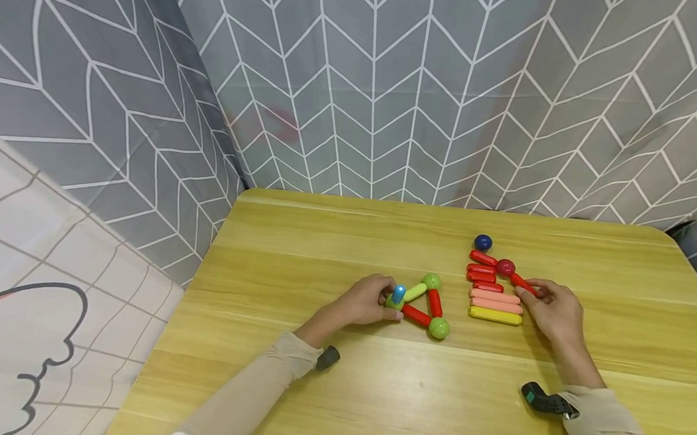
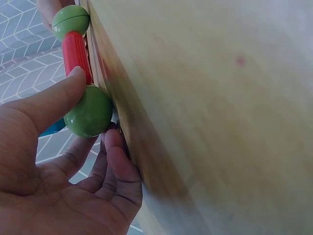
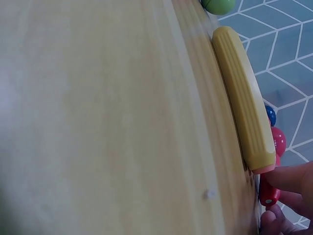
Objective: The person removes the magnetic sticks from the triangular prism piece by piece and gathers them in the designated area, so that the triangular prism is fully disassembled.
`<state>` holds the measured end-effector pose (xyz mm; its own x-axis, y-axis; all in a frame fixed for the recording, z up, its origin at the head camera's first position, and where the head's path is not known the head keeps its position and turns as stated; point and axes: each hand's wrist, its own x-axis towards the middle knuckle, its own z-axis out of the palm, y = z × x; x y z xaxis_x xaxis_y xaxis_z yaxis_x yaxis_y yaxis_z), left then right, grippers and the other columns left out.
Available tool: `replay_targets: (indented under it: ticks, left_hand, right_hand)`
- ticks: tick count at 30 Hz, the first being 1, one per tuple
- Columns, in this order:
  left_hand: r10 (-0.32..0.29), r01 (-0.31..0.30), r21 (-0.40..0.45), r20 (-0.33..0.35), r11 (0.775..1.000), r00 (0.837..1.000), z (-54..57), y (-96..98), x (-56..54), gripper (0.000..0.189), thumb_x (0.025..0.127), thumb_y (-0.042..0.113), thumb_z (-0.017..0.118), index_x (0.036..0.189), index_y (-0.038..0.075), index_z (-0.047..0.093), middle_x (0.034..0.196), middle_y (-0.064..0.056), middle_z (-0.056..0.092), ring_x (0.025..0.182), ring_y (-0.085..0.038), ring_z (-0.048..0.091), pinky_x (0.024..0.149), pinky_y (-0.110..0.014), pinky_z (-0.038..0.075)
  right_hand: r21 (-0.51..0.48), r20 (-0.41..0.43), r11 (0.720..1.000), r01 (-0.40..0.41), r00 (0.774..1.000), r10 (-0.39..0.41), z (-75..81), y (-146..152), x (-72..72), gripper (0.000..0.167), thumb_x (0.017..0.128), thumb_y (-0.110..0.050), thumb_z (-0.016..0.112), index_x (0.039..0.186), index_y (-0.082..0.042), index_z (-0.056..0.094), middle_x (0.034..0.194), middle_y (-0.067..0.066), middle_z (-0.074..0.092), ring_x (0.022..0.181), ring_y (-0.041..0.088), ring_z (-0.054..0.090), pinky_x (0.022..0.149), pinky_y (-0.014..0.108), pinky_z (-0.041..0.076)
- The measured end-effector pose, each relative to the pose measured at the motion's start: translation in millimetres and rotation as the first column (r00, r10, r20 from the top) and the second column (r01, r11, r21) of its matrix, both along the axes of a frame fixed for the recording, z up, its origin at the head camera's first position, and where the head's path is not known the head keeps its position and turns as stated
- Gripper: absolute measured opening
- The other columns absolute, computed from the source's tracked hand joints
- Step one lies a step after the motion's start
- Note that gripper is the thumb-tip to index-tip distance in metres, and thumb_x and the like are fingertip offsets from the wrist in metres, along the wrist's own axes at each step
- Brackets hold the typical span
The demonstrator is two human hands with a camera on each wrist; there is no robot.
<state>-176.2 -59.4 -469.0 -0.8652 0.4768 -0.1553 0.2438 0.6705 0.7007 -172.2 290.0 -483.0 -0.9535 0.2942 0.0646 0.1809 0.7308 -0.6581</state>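
Note:
A triangle of magnetic sticks and green balls lies on the table, with two red sticks point(image 1: 435, 302) and one light green stick point(image 1: 415, 292) as its sides. At its left corner my left hand point(image 1: 370, 303) grips the green ball point(image 2: 89, 111), thumb on one side and fingers curled beneath. From that ball a blue stick point(image 1: 399, 294) rises upright. My right hand point(image 1: 557, 315) pinches the near end of a red stick point(image 1: 523, 284) between thumb and fingers. The stick's far end meets a dark red ball point(image 1: 506, 267), which another red stick point(image 1: 483, 258) also touches.
Left of my right hand, loose red sticks point(image 1: 480, 277), two pink sticks point(image 1: 495, 301) and a yellow stick point(image 1: 495, 315) lie in a column. Behind them sits a dark blue ball point(image 1: 483, 242). A patterned grey curtain point(image 1: 391, 113) hangs along the back edge of the wooden table point(image 1: 323, 236).

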Motion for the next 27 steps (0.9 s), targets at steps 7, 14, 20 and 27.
replay_targets:
  ticks: [7, 14, 20, 27]
  left_hand:
    - [-0.006, 0.006, -0.004, 0.000, 1.000, 1.000, 1.3, 1.0, -0.3, 0.033, 0.086, 0.027, 0.081, 0.107, 0.009, 0.064, 0.096, -0.001, 0.057, 0.082, -0.011, 0.048, 0.071, -0.020, 0.039]
    - [-0.018, 0.018, -0.008, 0.006, 1.000, 1.000, 2.3, -1.5, -0.6, 0.032, 0.087, 0.026, 0.080, 0.107, 0.008, 0.064, 0.098, -0.002, 0.057, 0.083, -0.012, 0.048, 0.072, -0.020, 0.040]
    - [-0.044, 0.044, -0.002, 0.010, 0.999, 0.999, 1.8, -4.4, -3.2, 0.029, 0.087, 0.025, 0.080, 0.104, 0.007, 0.064, 0.094, -0.001, 0.053, 0.084, -0.013, 0.047, 0.073, -0.021, 0.039]
    - [-0.096, 0.097, -0.022, 0.010, 0.995, 0.995, 3.0, -5.3, -2.7, 0.034, 0.089, 0.022, 0.077, 0.116, 0.005, 0.067, 0.101, -0.004, 0.057, 0.089, -0.014, 0.048, 0.077, -0.023, 0.041]
  right_hand:
    - [0.002, -0.001, 1.000, -0.022, 1.000, 0.022, 1.9, 3.3, 2.0, 0.042, 0.094, -0.030, 0.071, 0.121, 0.002, 0.068, 0.103, 0.017, 0.062, 0.080, 0.011, 0.050, 0.062, 0.019, 0.038]
    - [0.002, -0.089, 1.000, -0.020, 0.996, 0.020, 10.9, -0.7, 7.1, 0.037, 0.094, -0.029, 0.070, 0.118, 0.000, 0.070, 0.102, 0.017, 0.062, 0.074, -0.005, 0.043, 0.063, 0.018, 0.037]
    - [0.055, -0.197, 0.988, -0.145, 0.968, 0.153, 29.7, -25.3, 13.8, 0.032, 0.092, -0.020, 0.073, 0.114, 0.003, 0.071, 0.100, 0.022, 0.063, 0.078, 0.014, 0.052, 0.062, 0.019, 0.039]
    - [0.093, -0.230, 0.945, -0.314, 0.916, 0.328, 50.8, -64.5, 23.5, 0.027, 0.092, -0.017, 0.074, 0.112, 0.000, 0.071, 0.099, 0.018, 0.066, 0.083, 0.026, 0.057, 0.063, 0.024, 0.042]
